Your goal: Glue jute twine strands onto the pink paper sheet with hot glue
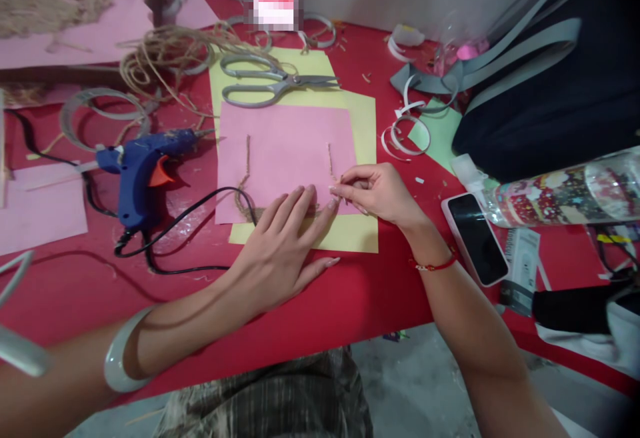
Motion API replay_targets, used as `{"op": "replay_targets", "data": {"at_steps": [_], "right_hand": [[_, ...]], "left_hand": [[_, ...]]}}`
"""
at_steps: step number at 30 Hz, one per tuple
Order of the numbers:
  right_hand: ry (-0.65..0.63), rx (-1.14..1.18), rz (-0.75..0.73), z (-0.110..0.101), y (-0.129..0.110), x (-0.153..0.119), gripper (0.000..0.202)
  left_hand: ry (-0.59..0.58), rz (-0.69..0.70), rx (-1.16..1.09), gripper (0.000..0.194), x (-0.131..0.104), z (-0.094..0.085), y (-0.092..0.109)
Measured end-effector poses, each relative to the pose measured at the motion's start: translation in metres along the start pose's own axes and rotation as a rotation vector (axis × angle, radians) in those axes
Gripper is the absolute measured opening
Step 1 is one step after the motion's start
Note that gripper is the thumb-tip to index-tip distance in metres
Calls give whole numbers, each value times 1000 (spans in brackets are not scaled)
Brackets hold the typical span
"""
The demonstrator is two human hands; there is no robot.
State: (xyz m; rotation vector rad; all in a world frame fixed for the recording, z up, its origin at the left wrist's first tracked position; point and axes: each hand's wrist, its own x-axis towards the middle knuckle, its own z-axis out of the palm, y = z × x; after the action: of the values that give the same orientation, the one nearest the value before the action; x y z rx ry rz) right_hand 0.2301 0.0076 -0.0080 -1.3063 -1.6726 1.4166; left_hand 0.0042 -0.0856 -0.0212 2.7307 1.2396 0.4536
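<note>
A pink sheet of paper [290, 151] lies on yellow paper [365, 138]. A thin strand of jute twine [247, 151] runs down the pink sheet's left side, then along its lower edge under my fingers. My left hand [273, 251] lies flat there with fingers stretched out, its fingertips over the twine and partly hiding it. At the lower right of the sheet, my right hand [383, 191] pinches the twine with thumb and forefinger. A short upright length of twine [329, 155] shows just above that pinch.
Scissors [313, 81] lie above the pink sheet. A blue glue gun [135, 178] is at left, its black cable [187, 208] reaching my left hand. Loose twine [155, 55] and tape rings [75, 121] sit behind. At right are a phone [477, 238], bottle [545, 195] and dark bag [540, 98].
</note>
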Motion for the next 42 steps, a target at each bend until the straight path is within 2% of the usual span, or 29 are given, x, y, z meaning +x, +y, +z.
{"op": "replay_targets", "data": {"at_steps": [14,20,33,37,42], "right_hand": [[-19,-16,15,-2,0,0,44],[-16,2,8,-2,0,1,45],[-30,28,5,-4,-2,1,40],[-29,44,3,-4,0,1,43],[-31,24,33,-4,-1,0,43]], "left_hand": [[-1,17,-1,71,1,-2,1],[40,18,3,76,12,0,1],[-29,11,19,67,15,-2,1],[20,20,19,73,14,0,1],[14,5,8,75,14,0,2]]}}
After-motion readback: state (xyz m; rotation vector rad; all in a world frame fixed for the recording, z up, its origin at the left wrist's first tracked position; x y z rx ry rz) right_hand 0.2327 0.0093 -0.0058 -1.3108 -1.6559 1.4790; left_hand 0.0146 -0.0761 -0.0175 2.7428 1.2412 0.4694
